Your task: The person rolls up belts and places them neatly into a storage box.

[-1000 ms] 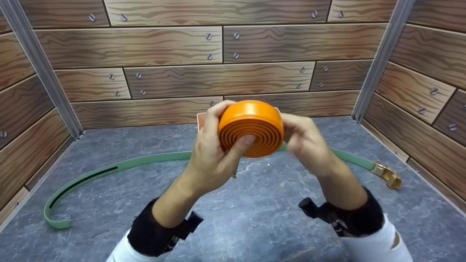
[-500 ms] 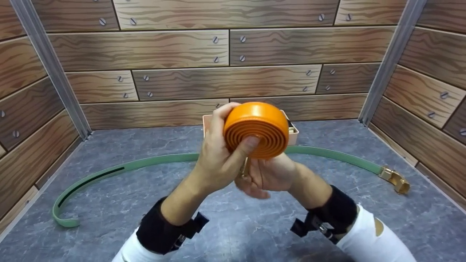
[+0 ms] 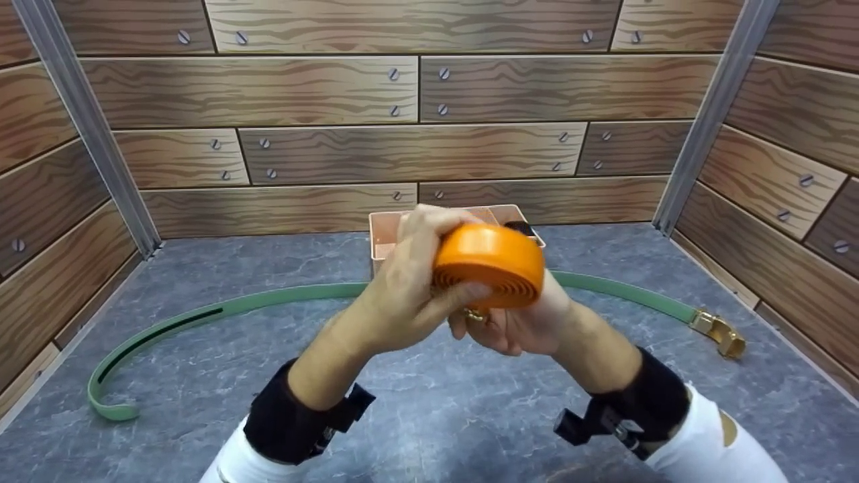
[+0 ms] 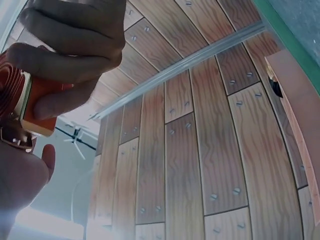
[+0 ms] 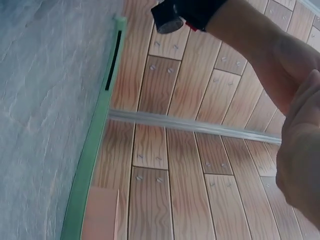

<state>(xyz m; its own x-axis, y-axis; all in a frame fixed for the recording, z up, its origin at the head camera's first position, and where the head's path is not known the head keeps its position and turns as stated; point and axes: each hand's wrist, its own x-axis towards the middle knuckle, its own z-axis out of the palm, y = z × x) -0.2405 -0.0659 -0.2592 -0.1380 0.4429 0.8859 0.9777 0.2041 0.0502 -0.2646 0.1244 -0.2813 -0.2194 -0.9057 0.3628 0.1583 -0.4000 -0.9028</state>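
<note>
A tightly coiled orange belt (image 3: pixel 493 258) is held up above the table in the head view. My left hand (image 3: pixel 396 288) grips the coil from the left, thumb across its spiral face. Under and behind the coil, my right hand (image 3: pixel 527 329) holds the belt by its outer end, beside the gold buckle (image 3: pixel 476 314). In the left wrist view, the curled fingers of the right hand (image 4: pixel 75 42) and its thumb pinch the orange strap (image 4: pixel 42 107). The coil hides part of the right hand in the head view.
A green belt (image 3: pixel 288 293) lies in a wide arc on the grey table (image 3: pixel 429 416), its gold clasp (image 3: pixel 718 333) at the right. Behind the hands stands a pink divided box (image 3: pixel 386 249) with a black item (image 3: pixel 518 229) inside. Wood-patterned walls (image 3: pixel 335 154) enclose the table.
The right hand has moved from the coil's right side to underneath it, at the buckle. The coil has shifted slightly down and right and tilted, and more of the box shows.
</note>
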